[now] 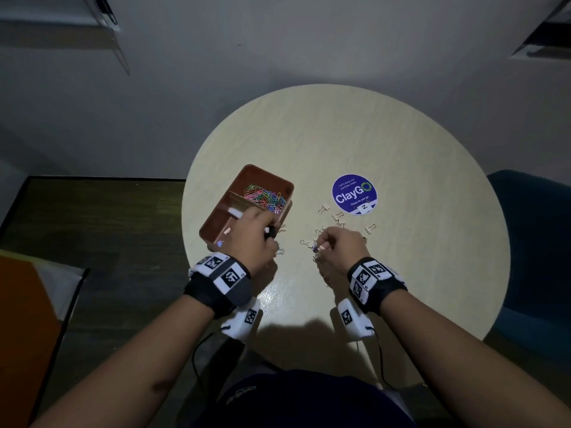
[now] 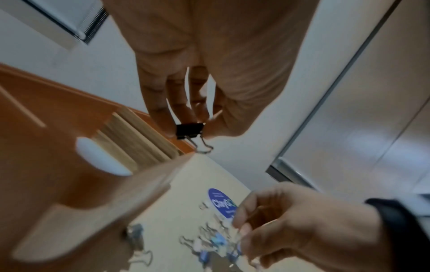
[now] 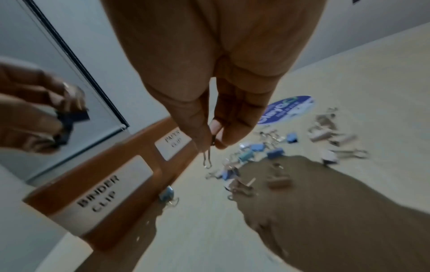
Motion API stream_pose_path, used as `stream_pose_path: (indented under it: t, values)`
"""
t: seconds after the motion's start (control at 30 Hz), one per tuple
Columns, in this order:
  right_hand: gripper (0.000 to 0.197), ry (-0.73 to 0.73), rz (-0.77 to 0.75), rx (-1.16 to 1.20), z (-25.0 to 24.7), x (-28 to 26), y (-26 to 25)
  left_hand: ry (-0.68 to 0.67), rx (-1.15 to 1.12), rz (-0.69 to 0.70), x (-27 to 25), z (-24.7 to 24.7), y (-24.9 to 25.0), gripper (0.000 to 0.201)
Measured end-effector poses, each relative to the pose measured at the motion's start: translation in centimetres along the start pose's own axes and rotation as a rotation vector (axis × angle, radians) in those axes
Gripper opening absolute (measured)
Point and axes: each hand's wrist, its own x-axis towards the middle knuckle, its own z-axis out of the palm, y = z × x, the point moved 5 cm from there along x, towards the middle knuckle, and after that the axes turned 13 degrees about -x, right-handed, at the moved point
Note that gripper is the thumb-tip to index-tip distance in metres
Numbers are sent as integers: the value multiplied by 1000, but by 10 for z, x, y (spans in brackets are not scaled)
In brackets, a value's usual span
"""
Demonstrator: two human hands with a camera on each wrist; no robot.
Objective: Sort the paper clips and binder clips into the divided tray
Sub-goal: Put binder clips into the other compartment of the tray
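Observation:
A brown divided tray (image 1: 224, 197) stands on the left of the table. Its far compartment holds several coloured paper clips (image 1: 264, 196). Its side labels read BINDER CLIP (image 3: 100, 195) and PAPER CLIP (image 3: 173, 141). My left hand (image 1: 268, 234) hovers over the tray's near right edge and pinches a black binder clip (image 2: 189, 130) between thumb and fingers. To its right, my right hand (image 1: 319, 247) pinches the wire handle of a binder clip (image 3: 207, 158) just above a scatter of several loose binder clips (image 1: 338, 222), blue and pale.
The round pale table (image 1: 386, 143) carries a blue ClayGo sticker (image 1: 354, 194) beyond the scattered clips. One blue clip (image 3: 166, 195) lies against the tray's outer wall. A blue chair (image 1: 531, 242) stands at the right, and an orange surface (image 1: 24, 319) lies low at the left.

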Motion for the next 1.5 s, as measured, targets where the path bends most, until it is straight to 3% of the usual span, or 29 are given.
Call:
stream_pose_path:
  t: [0.17, 0.3, 0.4, 0.53, 0.77, 1.0, 1.17, 1.37, 1.5]
  values:
    - [24, -186, -28, -207, 34, -10, 30, -145, 73, 61, -11, 55, 12, 25]
    - [26, -177, -79, -357, 53, -15, 39, -280, 131, 30, -18, 92, -3, 17]
    - [18, -169, -99, -390, 60, -18, 42, -333, 162, 17, -20, 106, -11, 17]
    - [9, -196, -65, -378, 63, -20, 46, -305, 135, 39, -15, 106, -9, 16]
    - [22, -209, -100, -343, 61, -18, 52, -269, 129, 7, -5, 100, -16, 19]
    - [40, -240, -236, -366, 62, -27, 56, -280, 152, -11, -10, 106, -21, 22]
    - [29, -226, -281, -432, 60, -27, 53, -366, 195, -26, -13, 118, -26, 24]
    - [14, -260, -215, -376, 53, -22, 57, -345, 126, -30, -10, 119, -21, 22]
    - [18, -191, -101, -134, 34, -21, 52, -263, 24, 33, -5, 97, 2, 23]
